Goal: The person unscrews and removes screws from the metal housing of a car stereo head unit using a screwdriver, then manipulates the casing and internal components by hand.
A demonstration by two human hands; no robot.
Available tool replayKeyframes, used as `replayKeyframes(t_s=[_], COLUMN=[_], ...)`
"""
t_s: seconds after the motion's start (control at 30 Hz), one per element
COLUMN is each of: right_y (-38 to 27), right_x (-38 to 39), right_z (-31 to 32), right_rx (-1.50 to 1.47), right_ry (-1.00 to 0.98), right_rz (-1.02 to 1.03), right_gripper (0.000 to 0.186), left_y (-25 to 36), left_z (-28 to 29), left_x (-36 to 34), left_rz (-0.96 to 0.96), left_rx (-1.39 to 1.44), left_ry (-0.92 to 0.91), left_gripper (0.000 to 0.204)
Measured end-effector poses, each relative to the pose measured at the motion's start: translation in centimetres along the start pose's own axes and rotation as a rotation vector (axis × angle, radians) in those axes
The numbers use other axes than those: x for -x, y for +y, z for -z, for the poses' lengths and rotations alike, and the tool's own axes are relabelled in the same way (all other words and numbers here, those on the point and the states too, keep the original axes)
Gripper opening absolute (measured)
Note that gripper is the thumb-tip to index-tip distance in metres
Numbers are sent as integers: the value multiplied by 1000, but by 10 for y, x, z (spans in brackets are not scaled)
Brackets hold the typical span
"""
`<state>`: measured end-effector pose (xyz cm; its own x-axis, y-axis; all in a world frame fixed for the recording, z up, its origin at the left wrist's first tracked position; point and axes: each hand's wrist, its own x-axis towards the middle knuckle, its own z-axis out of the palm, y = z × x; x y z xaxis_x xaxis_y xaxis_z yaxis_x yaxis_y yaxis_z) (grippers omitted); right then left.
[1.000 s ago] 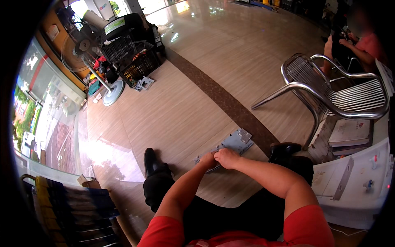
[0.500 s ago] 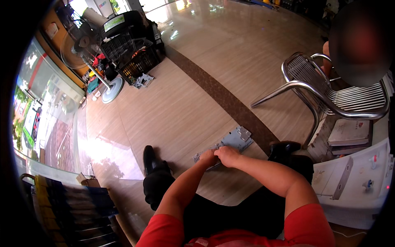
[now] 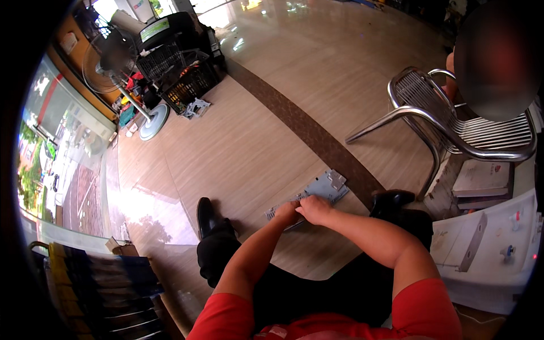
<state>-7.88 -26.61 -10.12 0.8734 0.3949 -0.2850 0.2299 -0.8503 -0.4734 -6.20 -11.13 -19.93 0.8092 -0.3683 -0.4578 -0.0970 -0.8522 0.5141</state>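
A long, flat grey metal panel [image 3: 323, 187] lies slantwise below my hands, between my feet. A lighter, squarish piece [image 3: 336, 179] sits at its far right end, and small dark fittings run along it. My left hand [image 3: 287, 211] is closed over the panel's near left part. Touching it at the fingertips, my right hand [image 3: 315, 209] is closed too, over the middle of the panel. Whatever lies between the fingers is hidden by the hands themselves.
A metal chair [image 3: 422, 99] stands at the right, a person behind it. Below are stacked books [image 3: 481, 180] and a white plastic case [image 3: 481, 249]. A standing fan [image 3: 148, 113] and black crates [image 3: 190, 85] are at the far left; a dark rack [image 3: 107, 289] is near left.
Both hands have shifted very slightly over the panel, staying together. The panel lies nearly where it was.
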Motion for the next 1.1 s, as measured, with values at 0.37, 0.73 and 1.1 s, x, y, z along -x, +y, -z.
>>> replayKeyframes(t_s=[0.37, 0.73, 1.1], right_y=[7, 15, 3], right_x=[-3, -3, 2], right_z=[-7, -13, 4], right_rx=[92, -31, 43], right_ry=[-65, -7, -72], right_rz=[117, 180, 50], right_gripper=[23, 21, 23], left_y=[-2, -2, 10], left_z=[-5, -6, 6], left_x=[-8, -7, 4], left_rz=[33, 0, 38], left_rx=[-69, -48, -81], left_ry=[12, 23, 15], left_gripper=[31, 34, 33])
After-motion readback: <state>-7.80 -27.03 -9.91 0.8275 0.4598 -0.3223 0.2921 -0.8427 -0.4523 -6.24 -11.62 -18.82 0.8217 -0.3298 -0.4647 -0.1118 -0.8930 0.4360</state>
